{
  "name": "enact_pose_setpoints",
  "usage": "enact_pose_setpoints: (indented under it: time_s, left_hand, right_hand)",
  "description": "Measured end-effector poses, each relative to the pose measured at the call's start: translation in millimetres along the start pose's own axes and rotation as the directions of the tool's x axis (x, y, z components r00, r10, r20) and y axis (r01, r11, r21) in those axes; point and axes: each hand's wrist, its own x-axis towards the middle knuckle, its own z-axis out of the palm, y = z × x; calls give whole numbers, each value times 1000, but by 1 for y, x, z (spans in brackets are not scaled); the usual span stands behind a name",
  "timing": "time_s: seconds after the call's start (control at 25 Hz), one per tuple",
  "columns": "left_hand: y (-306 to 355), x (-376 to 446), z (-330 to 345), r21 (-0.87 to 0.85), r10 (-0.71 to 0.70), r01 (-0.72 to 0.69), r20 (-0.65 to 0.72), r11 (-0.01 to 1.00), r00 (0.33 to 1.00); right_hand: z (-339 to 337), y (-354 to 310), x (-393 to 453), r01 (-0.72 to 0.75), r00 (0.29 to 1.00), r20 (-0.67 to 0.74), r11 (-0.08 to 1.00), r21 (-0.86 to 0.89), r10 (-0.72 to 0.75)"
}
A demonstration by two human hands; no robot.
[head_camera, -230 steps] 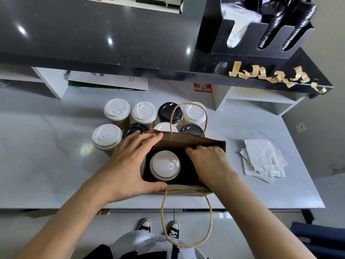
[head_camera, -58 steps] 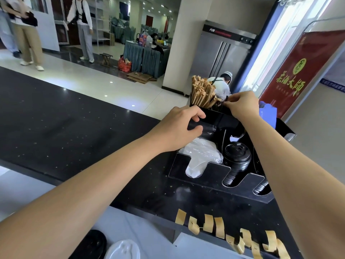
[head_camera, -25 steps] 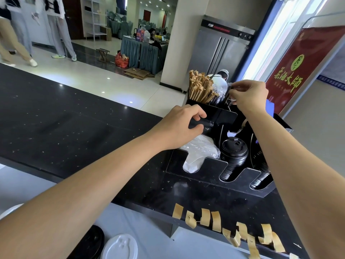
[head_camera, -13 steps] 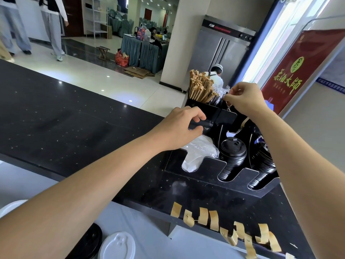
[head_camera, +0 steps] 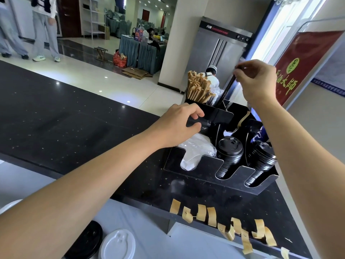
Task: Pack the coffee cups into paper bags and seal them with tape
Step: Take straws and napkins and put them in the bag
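Pulling a thin dark stick, a straw or stirrer as far as I can tell through the blur point(head_camera: 228, 86), my right hand point(head_camera: 255, 81) pinches its top end above the back compartment of the black organiser point(head_camera: 220, 167). The stick's long axis runs steeply up and to the right, its lower end still down among the clear-wrapped ones beside the bundle of brown paper-wrapped sticks point(head_camera: 197, 87). My left hand point(head_camera: 182, 124) grips the organiser's upper edge, fingers curled over it, steadying the box against the pull. The right hand is the one on the stick; the left sits lower and nearer to me.

The task's own things are low in the view. Two coffee cups show only by their lids at the bottom edge, one black point(head_camera: 87, 242) and one white point(head_camera: 117, 245), on the white desk point(head_camera: 149, 230) below the dark upper counter point(head_camera: 74, 118). No paper bag is in sight. The tape strips point(head_camera: 211, 216), brown and pre-cut, hang in a row from the counter's front lip, below the organiser and closer to my right hand.

The organiser's front slots hold a plastic-wrapped white bundle point(head_camera: 196, 150) and two stacks of black lids point(head_camera: 229, 154). A red banner point(head_camera: 298, 70) at right carries yellow Chinese characters and a green round logo; the steel cabinet point(head_camera: 218, 47) has small white lettering that I cannot read.
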Motion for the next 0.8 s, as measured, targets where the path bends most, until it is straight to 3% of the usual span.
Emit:
enact_pose_setpoints:
  time_s: [0.2,0.4,0.6,0.8]
  left_hand:
    - [13,-3,-8,-8,17,-18,-48,1000,999]
    - [28,-11,-16,7,58,-58,-102,998,993]
    - [38,-22,-20,-18,65,-69,-140,997,988]
    - [44,-47,-15,-133,-20,5,-113,991,993]
  right_hand:
    - [-24,-29,-1,122,987,-115,989,85,-112]
    - [-45,-58,-12,129,981,-170,974,187,-97]
    - [-56,-79,-41,2,1000,-14,966,259,1]
    - [-58,-85,-77,-126,990,97,938,323,99]
